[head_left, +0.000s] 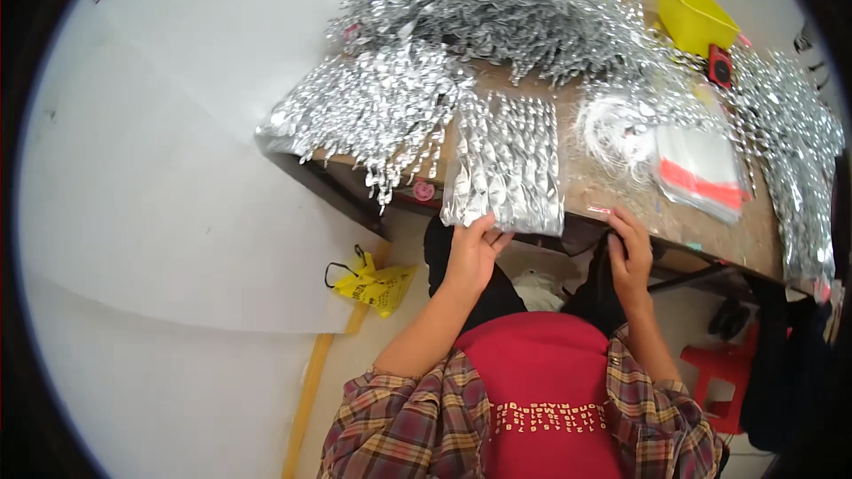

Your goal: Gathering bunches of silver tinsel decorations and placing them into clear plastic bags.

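Observation:
My left hand [477,253] pinches the near edge of a clear plastic bag [504,164] packed with twisted silver foil strips. The bag lies flat at the front of the table, its near edge reaching past the table edge. My right hand [631,253] rests by the table's front edge, to the right of the bag, fingers loosely bent and thumb apart. Nothing shows in it. Close to its fingertips, a small reddish glint [601,209] sits on the table edge; I cannot make out what it is.
Silver foil garlands [488,9] heap across the back of the brown table [612,195]. White string [612,133] and a stack of clear bags with orange bands [701,173] lie right. A yellow bin [695,13] stands behind. Below are a yellow bag [377,286] and red stool [719,381].

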